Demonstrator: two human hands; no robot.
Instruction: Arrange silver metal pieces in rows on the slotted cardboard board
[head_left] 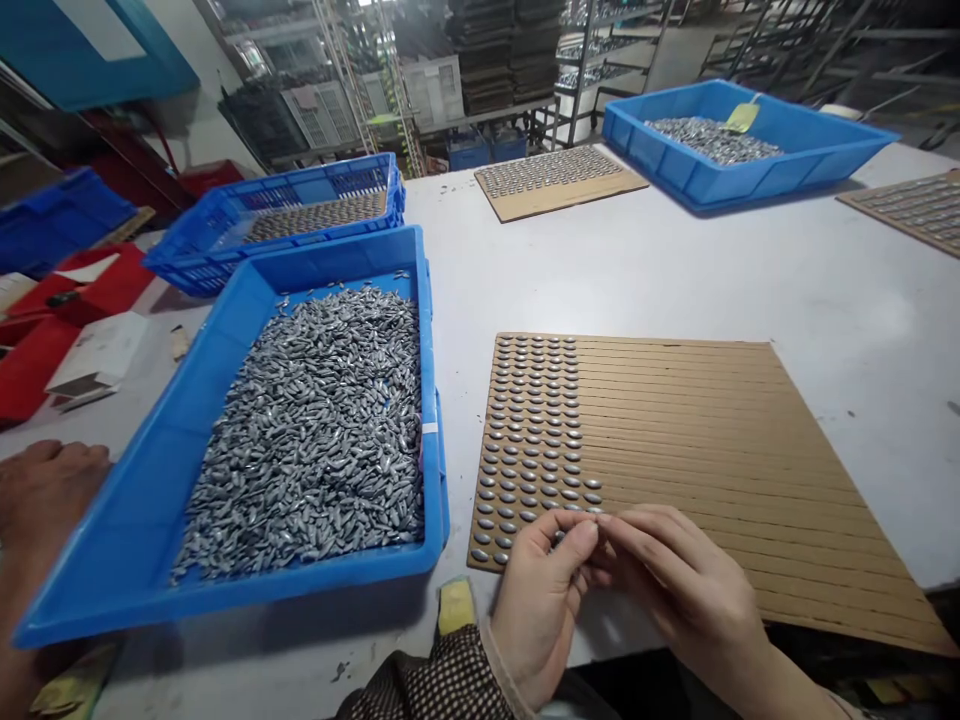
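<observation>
Head view looked down across a white counter (825, 290). At the far left, another person's hand (45, 495) lay on the counter just beside a blue plastic tray (225, 597), with red boxes (75, 290) and a white carton (97, 355) behind it. That tray was heaped with small grey metal pieces (300, 430), a few of them lying on its far rim. Beyond it stood a blue mesh crate (202, 245) holding a sheet of similar pieces. A yellow sponge (456, 605) sat on the counter between the tray and the person's left hand (544, 610), whose checked sleeve (442, 675) showed at the bottom edge. That hand and the right hand (682, 580) were close together, their fingertips (581, 535) meeting at the lower end of the filled rows, over a slotted cardboard sheet (712, 440). Whether they pinched a piece was hidden. Grey pieces (532, 430) stood in neat rows on the sheet's left part, while its right part showed bare ridges. Farther off lay another filled cardboard sheet (559, 180), a blue tray of pieces with a yellow tag (742, 117), and a third sheet (915, 205) at the right edge.
</observation>
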